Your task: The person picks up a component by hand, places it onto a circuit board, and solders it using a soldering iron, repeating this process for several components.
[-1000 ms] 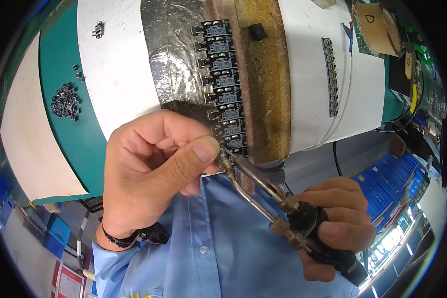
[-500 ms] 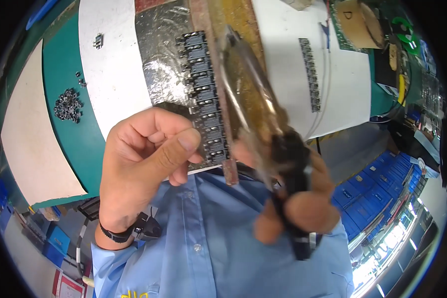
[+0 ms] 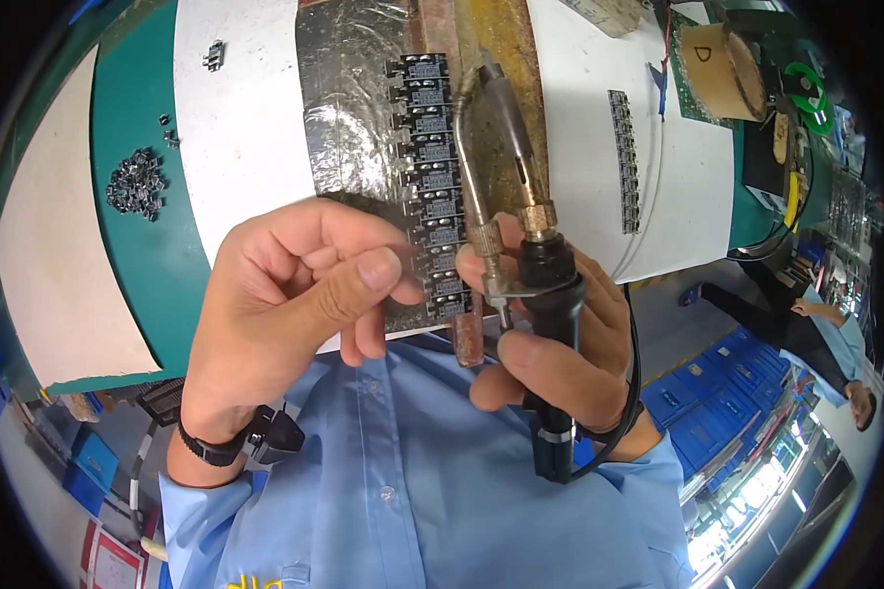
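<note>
A soldering iron (image 3: 550,285) with a thin metal feed tube (image 3: 471,162) alongside its barrel is gripped in my right hand (image 3: 594,334). The thumb presses by the bracket joining tube and handle. Its tip points away from me, beside a strip of small black circuit boards (image 3: 437,177) lined up on the bench. My left hand (image 3: 290,285) is closed in a pinch at the strip's near left edge. Whether the pinch holds the strip or a tiny part is hidden. A dark band is around the left wrist.
Left on a green mat lies a pile of small black parts (image 3: 136,185); a single small component (image 3: 214,56) lies on white paper. Another board strip (image 3: 625,162) is at right, near a cable. Farther right are a cardboard roll (image 3: 722,69), a green spool (image 3: 807,98) and a distant person (image 3: 825,334).
The soldering iron, blurred before, now appears sharp, its handle more upright and nearer the strip. My left hand keeps its pinch. The whole view has shifted slightly, and a distant person shows more fully.
</note>
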`<state>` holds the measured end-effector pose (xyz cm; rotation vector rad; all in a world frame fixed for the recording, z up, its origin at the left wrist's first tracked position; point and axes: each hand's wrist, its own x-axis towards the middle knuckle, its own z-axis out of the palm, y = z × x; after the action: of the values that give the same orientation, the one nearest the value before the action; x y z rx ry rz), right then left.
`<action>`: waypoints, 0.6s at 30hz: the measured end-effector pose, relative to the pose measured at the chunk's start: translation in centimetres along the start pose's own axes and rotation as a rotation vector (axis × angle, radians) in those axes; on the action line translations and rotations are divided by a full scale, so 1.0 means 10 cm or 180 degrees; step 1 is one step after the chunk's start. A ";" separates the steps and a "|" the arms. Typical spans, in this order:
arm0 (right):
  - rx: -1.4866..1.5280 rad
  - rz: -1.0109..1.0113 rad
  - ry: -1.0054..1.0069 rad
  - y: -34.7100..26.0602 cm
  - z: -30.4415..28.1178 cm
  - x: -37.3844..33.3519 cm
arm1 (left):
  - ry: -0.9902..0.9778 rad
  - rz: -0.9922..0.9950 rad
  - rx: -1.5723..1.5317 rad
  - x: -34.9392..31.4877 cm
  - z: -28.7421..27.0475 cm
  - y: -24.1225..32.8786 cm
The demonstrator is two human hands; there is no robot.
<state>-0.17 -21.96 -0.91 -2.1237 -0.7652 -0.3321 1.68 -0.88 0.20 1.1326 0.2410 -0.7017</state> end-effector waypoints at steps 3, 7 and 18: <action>0.0110 -0.0125 0.0121 0.01 0.02 0.00 | -0.0048 -0.0112 0.0062 0.02 -0.02 0.02; 0.0324 0.0029 0.0229 -0.05 0.03 0.04 | -0.0075 -0.0146 0.0059 0.02 -0.07 0.06; 0.1827 0.1919 0.0876 -0.36 -0.05 -0.26 | 0.2593 0.1119 0.1789 -0.49 -0.73 0.11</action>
<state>-4.43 -21.76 0.39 -1.6124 -0.0230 -0.0584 -0.18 7.76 0.48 1.9153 0.5326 0.0562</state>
